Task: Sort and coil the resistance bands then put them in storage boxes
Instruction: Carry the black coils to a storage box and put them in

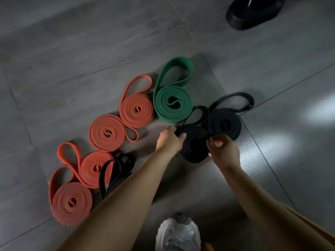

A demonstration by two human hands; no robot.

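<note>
I am watching both arms reaching forward and down toward the floor point(59, 51). The left hand point(169, 138) is gripping the left edge of a black coil point(194, 149), its thumb lying over the top. The right hand point(224, 151) is pinching the right edge of the same coil with curled fingers. The coil is sitting low, just in front of a second black coil point(224, 124) and near the green coil point(172, 104); I cannot tell whether it is resting on the floor or is lifted a little. Four orange coils point(107, 133) are lying in a line to the left. The left forearm is hiding part of a loose black band point(116, 169). A dark object point(253, 13) at the top right is cut off by the edge and I cannot identify it. A white shoe point(178, 232) is partly cut off at the bottom. The layers of the black coils are hard to make out.
</note>
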